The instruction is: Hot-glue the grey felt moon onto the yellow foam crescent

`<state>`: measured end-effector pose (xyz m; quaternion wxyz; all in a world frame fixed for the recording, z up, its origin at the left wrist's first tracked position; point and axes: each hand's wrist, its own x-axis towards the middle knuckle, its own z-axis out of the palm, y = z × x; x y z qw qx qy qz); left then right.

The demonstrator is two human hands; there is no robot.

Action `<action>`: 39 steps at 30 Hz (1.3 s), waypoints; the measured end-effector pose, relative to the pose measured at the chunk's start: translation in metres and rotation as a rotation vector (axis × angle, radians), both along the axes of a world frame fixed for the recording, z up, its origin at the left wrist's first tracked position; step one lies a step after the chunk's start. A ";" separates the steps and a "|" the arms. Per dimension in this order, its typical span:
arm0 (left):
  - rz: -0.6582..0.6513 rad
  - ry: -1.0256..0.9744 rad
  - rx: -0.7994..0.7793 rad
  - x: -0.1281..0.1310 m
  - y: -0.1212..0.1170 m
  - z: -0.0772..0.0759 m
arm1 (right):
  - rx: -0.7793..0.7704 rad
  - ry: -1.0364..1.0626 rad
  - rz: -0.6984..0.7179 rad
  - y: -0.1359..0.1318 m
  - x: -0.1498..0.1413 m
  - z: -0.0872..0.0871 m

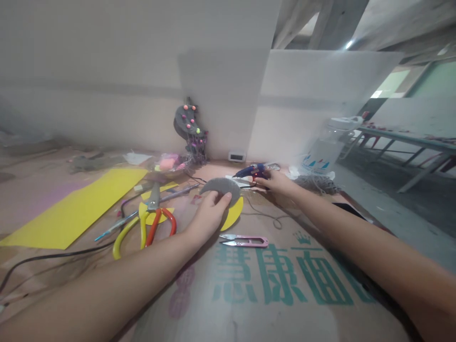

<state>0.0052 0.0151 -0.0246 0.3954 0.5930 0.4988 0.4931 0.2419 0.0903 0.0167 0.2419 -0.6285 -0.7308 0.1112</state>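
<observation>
Between the thumb and fingers of my left hand point(209, 213) is a grey crescent point(223, 186), its curved edge facing away from me. A yellow crescent-shaped piece point(233, 214) lies beside and partly under that hand. Farther back on the right, my right hand point(276, 184) has its fingers around the rear of a dark blue glue gun point(252, 170), whose nozzle points left. Pink thread snips point(245, 241) lie on the table in front of the yellow piece. Scissors point(151, 221) with yellow and red handles rest left of my left hand.
A yellow sheet point(76, 209) and a pen point(117, 225) lie to the left, with a black cord point(64, 255). A grey moon ornament point(187, 122) with coloured beads stands by the wall. A small display point(237, 156), a plastic bottle point(326, 147) and grey yarn point(317, 184) are at the back.
</observation>
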 end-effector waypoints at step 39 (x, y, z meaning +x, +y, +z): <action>-0.211 0.177 0.061 0.001 -0.001 -0.005 | 0.049 0.542 0.079 -0.108 -0.048 -0.016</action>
